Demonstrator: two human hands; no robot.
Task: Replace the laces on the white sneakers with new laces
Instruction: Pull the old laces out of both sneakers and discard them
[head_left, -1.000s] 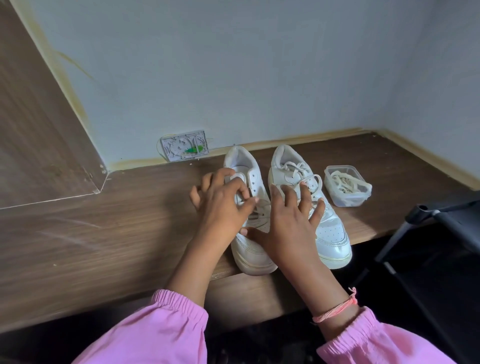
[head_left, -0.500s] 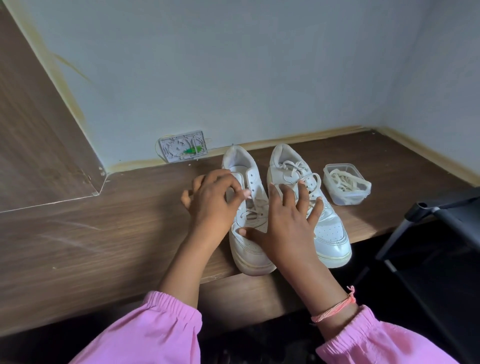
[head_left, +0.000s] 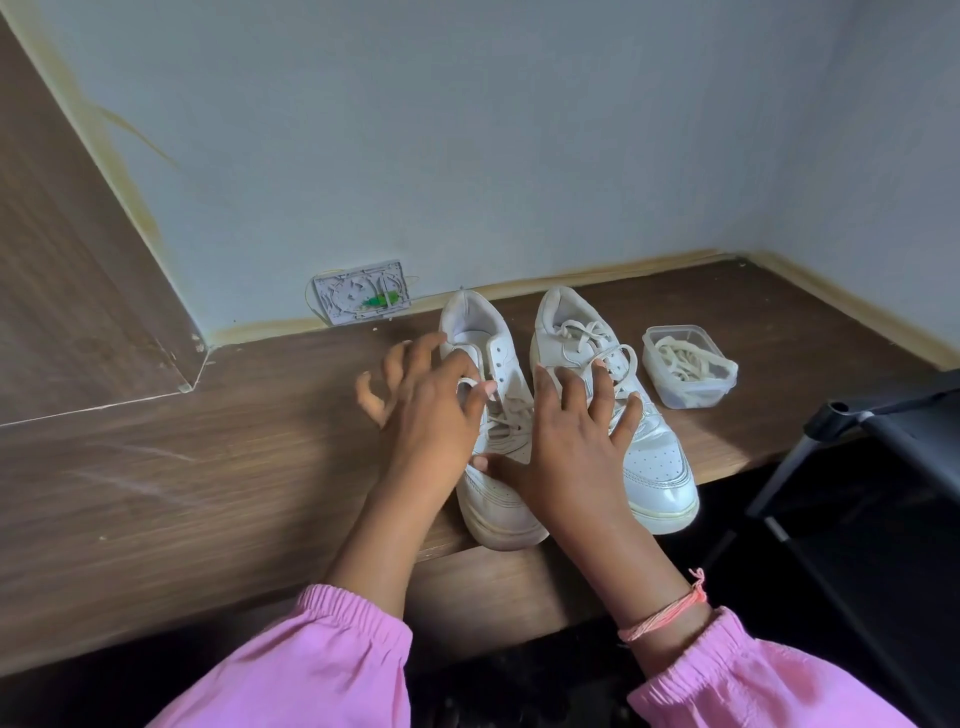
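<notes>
Dark wood-grain shelf (head_left: 156, 467) vs. pale wall: left hand (head_left: 431, 415) pinches old white lace (head_left: 467, 383) from left white sneaker (head_left: 498, 499), right hand (head_left: 571, 447) flat, steadying at 3 o'clock. Best pulled eyelet by eyelet; new laces in clear plastic tub (head_left: 691, 395) beyond laced right sneaker (head_left: 649, 457).

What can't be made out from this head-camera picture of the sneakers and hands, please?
- Left sneaker: its lower eyelets and midfoot are hidden behind both hands.
- Left hand: it pinches a lace loop; where that lace runs is hidden under the fingers.
- Right hand: spread over the right sneaker, covering its lacing.
- Plastic tub: laces inside are too tangled to count.
- Wall plate: details too small.
</notes>
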